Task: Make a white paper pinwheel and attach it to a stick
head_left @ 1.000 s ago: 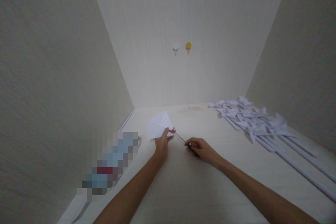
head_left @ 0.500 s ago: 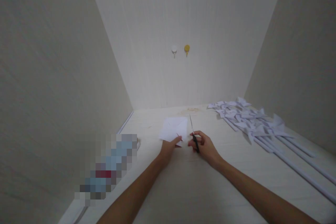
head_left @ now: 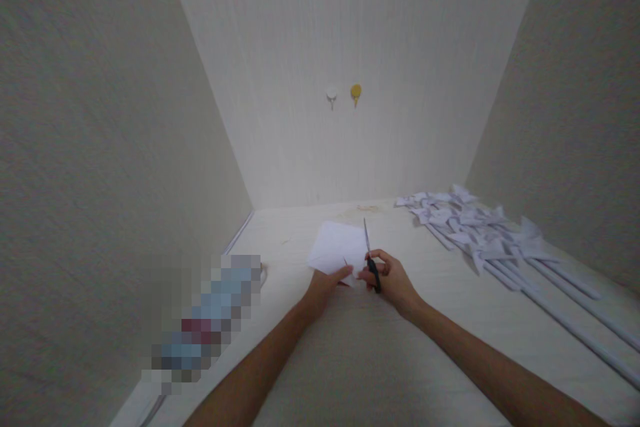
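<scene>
My left hand [head_left: 325, 290] pinches a white sheet of paper [head_left: 336, 245] at its near edge, thumb on top and the other fingers underneath. A slit shows in the sheet beside the thumb, and a near corner flap sticks out past it. Close by on the right, my right hand [head_left: 387, 277] is closed around the black handles of a pair of scissors [head_left: 374, 275]. Their thin blades point away from me, just beside the paper's right edge. The right fingertips are very near the paper's near corner; whether they touch it I cannot tell.
Several folded white paper pinwheels [head_left: 465, 220] on rolled paper sticks [head_left: 565, 317] lie along the right. A blurred-out object [head_left: 210, 313] is at the left by the wall, with a cable below it. Two hooks, white [head_left: 331, 95] and yellow [head_left: 355, 93], are on the back wall.
The paper has turned and shifted to the right, towards the scissors, with my left hand moving slightly right. My right hand and the scissors have hardly moved.
</scene>
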Demonstrator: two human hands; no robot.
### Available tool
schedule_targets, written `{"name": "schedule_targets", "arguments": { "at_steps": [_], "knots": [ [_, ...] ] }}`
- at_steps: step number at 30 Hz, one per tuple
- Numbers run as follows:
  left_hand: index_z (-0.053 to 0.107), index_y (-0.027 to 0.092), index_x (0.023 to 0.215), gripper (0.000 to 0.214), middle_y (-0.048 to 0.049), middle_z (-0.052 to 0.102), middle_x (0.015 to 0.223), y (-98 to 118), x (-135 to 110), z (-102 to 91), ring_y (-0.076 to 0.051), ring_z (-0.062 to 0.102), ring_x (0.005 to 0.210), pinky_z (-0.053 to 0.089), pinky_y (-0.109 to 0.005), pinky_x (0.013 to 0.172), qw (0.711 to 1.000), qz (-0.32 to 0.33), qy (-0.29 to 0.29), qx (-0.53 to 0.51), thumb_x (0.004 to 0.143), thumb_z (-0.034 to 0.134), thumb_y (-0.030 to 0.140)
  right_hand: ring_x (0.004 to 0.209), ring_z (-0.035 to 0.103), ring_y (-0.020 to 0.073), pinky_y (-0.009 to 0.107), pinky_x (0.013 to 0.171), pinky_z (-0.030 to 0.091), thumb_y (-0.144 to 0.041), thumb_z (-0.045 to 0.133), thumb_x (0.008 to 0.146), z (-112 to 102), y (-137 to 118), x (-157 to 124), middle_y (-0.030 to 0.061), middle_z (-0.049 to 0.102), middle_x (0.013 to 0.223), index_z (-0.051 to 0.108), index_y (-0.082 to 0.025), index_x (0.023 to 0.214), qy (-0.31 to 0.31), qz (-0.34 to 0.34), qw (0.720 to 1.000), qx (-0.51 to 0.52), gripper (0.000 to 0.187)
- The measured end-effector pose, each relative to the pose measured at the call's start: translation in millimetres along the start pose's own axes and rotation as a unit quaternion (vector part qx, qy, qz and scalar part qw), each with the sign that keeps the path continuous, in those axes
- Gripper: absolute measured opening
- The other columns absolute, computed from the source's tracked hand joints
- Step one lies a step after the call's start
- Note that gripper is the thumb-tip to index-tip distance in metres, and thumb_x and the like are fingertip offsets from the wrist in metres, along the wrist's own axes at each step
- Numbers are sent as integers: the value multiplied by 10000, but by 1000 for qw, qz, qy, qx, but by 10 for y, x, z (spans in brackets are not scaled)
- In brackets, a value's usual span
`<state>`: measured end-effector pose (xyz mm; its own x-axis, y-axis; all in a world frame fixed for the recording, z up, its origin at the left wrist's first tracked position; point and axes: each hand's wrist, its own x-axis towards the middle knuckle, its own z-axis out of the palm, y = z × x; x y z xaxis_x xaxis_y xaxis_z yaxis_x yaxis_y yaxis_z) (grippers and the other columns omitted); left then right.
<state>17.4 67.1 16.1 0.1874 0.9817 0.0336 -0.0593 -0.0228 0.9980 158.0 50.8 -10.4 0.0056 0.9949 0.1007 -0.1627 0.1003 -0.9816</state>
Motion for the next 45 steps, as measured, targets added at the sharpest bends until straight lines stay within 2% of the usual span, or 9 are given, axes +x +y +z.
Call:
{"name": "schedule_targets", "arguments": {
  "at_steps": [3,7,13,24,32,36,41,45],
  "knots": [
    [605,126,557,118,-73,665,777,13,-8,5,-206,601,709,464,-274,592,1000,-20,16,7,544,646,236,367,463,61,157,347,315,-212,696,481,8,5,12,-69,552,498,433,-184,765,-11,15,1000,7,389],
    [610,137,582,119,-67,663,779,11,-3,8,-207,598,715,464,-285,594,999,-11,35,0,522,659,227,391,473,60,160,371,335,-171,690,461,20,-1,8,-65,565,519,431,-185,769,-16,10,1000,21,402],
    [585,143,506,100,-48,641,570,-56,50,-3,-227,595,748,456,-303,637,999,-14,46,6,519,664,203,376,451,50,150,354,310,-159,685,468,29,-20,-14,-74,555,513,419,-188,778,-27,-1,999,27,410],
    [627,140,613,92,-49,664,745,-22,29,1,-197,599,735,447,-298,681,1000,2,21,-10,540,644,193,363,447,46,150,340,316,-201,662,535,6,6,4,-67,541,536,431,-185,796,-23,-10,1000,4,349],
    [601,135,507,84,-59,653,607,-14,26,3,-225,598,730,456,-296,631,999,-12,29,27,526,649,202,351,424,37,142,334,305,-197,675,508,18,-4,9,-88,511,486,425,-184,756,-20,4,1000,4,353],
    [608,140,527,77,-54,656,643,15,-5,15,-204,598,693,462,-273,587,999,-13,40,31,531,647,206,352,425,40,151,340,321,-204,666,511,23,-9,2,-86,514,489,425,-184,764,-15,5,1000,3,350],
    [601,133,577,103,-56,654,708,-34,26,15,-176,590,628,469,-255,534,1000,0,14,-2,537,648,216,369,423,44,156,350,323,-198,636,516,23,17,17,-76,524,517,418,-188,794,3,4,1000,3,353],
    [585,110,694,187,-63,637,735,-109,144,-64,-169,586,661,473,-270,586,993,2,18,-119,566,630,238,391,430,52,155,359,307,-160,588,527,-15,77,58,-76,508,510,425,-186,822,28,-36,999,-27,339]
  ]
}}
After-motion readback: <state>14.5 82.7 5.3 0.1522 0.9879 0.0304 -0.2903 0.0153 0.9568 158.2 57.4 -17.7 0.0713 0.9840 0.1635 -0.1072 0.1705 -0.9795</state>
